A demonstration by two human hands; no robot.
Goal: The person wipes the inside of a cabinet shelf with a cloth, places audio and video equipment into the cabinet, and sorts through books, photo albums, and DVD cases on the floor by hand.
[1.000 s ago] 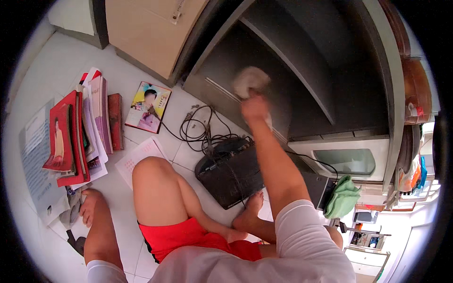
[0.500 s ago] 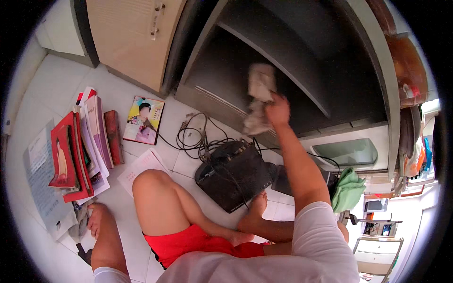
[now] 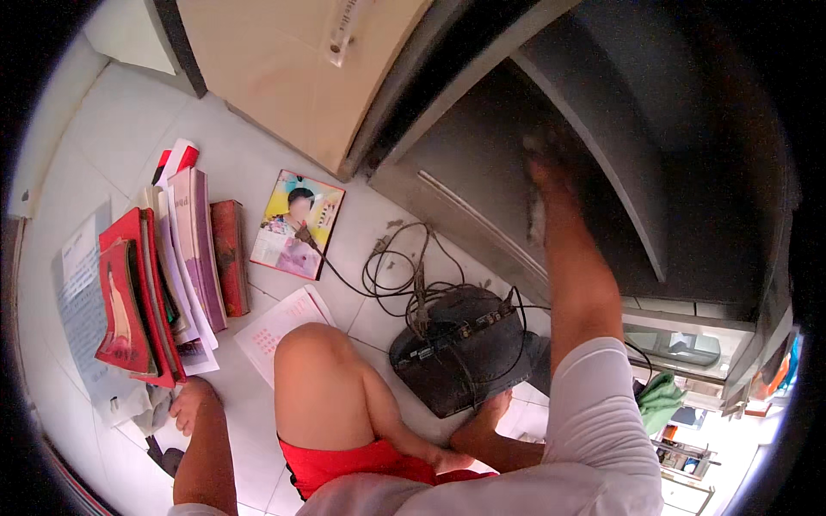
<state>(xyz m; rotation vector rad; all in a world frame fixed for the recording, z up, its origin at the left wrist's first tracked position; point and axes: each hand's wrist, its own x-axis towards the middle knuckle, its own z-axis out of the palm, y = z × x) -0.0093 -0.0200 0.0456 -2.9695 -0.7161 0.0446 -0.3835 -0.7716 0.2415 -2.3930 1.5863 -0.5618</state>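
Note:
My right hand (image 3: 552, 168) reaches deep into the dark open cabinet (image 3: 482, 146), with the fingers blurred in shadow. A pale cloth (image 3: 536, 221) shows in part beside the wrist, gripped in that hand and low against the cabinet's inner surface. My left hand (image 3: 194, 406) rests on the floor tiles, fingers apart, next to a crumpled grey cloth-like thing (image 3: 155, 409). Just beyond it leans a stack of red albums (image 3: 153, 292), a purple book (image 3: 196, 241) and loose papers.
Between my legs and the cabinet lies a dusty black box-shaped device (image 3: 460, 353) with tangled black cables (image 3: 400, 267). A picture-covered album (image 3: 297, 224) and a printed sheet (image 3: 280, 331) lie on the tiles. A green cloth (image 3: 661, 400) is at the right; a beige cabinet door (image 3: 292, 77) stands ahead.
My right hand has moved from the cabinet's front edge deeper inside, carrying the cloth. The view has shifted, so floor things appear farther right. My left hand stays on the floor.

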